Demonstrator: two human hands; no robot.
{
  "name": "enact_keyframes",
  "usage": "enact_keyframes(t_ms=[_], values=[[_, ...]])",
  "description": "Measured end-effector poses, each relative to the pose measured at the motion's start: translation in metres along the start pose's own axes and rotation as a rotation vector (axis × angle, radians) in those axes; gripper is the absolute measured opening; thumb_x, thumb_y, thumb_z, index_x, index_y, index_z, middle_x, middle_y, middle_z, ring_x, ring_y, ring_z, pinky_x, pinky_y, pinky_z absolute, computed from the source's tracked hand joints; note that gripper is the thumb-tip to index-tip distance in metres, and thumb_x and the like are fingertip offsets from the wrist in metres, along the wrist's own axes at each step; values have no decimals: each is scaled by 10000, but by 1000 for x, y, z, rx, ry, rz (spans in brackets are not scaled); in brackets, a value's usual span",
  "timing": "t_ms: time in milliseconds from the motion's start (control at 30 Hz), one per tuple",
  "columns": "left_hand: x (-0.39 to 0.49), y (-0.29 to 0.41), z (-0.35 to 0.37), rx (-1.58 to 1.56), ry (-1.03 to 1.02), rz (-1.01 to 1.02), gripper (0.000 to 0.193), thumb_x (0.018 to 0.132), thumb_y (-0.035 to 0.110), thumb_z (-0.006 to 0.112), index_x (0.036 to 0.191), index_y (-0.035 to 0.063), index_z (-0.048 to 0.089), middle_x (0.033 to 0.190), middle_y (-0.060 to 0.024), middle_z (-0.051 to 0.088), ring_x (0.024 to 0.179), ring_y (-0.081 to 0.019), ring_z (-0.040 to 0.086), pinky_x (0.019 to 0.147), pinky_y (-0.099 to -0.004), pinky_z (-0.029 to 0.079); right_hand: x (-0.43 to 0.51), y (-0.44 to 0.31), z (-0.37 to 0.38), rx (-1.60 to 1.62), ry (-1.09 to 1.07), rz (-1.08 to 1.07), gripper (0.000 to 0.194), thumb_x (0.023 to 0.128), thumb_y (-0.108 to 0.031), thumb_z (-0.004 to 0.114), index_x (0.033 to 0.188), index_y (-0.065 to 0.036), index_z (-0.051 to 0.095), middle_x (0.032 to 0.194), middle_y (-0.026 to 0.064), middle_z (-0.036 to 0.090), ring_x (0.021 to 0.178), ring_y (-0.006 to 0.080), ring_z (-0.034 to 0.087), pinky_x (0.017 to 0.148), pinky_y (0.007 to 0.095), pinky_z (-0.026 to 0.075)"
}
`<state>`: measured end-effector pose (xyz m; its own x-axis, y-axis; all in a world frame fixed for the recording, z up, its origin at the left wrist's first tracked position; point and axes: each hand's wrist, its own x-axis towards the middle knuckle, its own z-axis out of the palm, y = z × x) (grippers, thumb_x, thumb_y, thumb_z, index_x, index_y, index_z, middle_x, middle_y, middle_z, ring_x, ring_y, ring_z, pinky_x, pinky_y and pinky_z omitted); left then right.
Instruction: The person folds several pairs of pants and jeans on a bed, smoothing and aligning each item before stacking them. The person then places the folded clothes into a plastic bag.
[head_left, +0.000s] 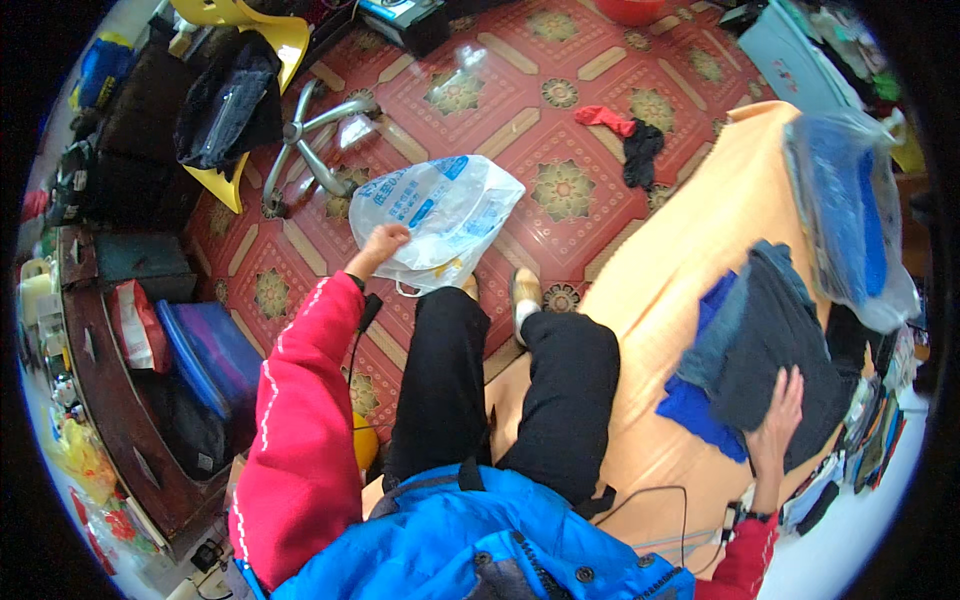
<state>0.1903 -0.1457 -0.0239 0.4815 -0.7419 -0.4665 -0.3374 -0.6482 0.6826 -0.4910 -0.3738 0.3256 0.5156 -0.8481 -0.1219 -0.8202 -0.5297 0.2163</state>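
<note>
My left hand (387, 244) is at the near left edge of a white plastic bag (450, 217) with blue print; its fingers are bent, and whether they pinch the film is unclear. The bag spreads out before my knees. On the right, my right hand (780, 416) rests with fingers spread on a pile of folded dark clothes (780, 360). Beneath the dark cloth lie a teal garment (709, 341) and a blue garment (694, 416). The pile lies on a peach-coloured bed sheet (652, 300).
Beyond the pile lies a clear plastic bag (855, 217) holding blue things. Red and black socks (637, 142) lie on the patterned floor. A yellow swivel chair (289, 45) with a dark garment stands upper left, near a wooden drawer unit (112, 405). A black cable (684, 510) crosses the bed.
</note>
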Motion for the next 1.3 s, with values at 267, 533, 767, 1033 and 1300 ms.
enact_keyframes(t_ms=[267, 533, 767, 1033, 1300], values=[[3, -81, 109, 908, -355, 125, 393, 582, 295, 813, 958, 217, 731, 1542, -158, 233, 1421, -458, 150, 984, -643, 355, 16, 2, 6, 6, 0, -64, 836, 800, -291, 662, 1463, 0, 246, 1520, 248, 236, 1394, 412, 258, 1131, 469, 210], [51, -102, 99, 973, -401, -78, 688, 788, 247, 657, 1356, -45, 401, 1429, -268, 377, 1303, -415, 402, 1052, -527, 348, 35, -4, 9, 581, -50, 402, 529, 915, -179, 540, 1379, 22, 386, 1407, 247, 410, 1279, 386, 425, 1080, 437, 321], [46, 62, -30, 605, 94, 339, 789, 630, 152, 828, 1324, 84, 458, 1413, -124, 446, 1310, -298, 418, 1046, -518, 277, 16, 1, -7, 85, -32, 40, 1083, 444, -139, 849, 1413, -131, 368, 1469, 191, 280, 1369, 401, 255, 1048, 519, 267], [-131, 350, -117, 432, 323, 990, 611, 644, -7, 737, 1221, 29, 540, 1327, -164, 502, 1221, -366, 477, 1045, -443, 351, -18, 6, -16, 53, 84, 64, 1150, 478, -191, 896, 1464, -188, 304, 1477, 166, 294, 1350, 382, 297, 1027, 518, 296], [-291, 461, -176, -212, 103, 1334, 569, 797, -3, 561, 1354, -48, 452, 1436, -162, 402, 1298, -269, 432, 1080, -418, 362, -28, -88, -10, 723, 450, -155, 1021, 645, -344, 824, 1460, -70, 272, 1485, 236, 245, 1376, 412, 252, 1102, 490, 274]])
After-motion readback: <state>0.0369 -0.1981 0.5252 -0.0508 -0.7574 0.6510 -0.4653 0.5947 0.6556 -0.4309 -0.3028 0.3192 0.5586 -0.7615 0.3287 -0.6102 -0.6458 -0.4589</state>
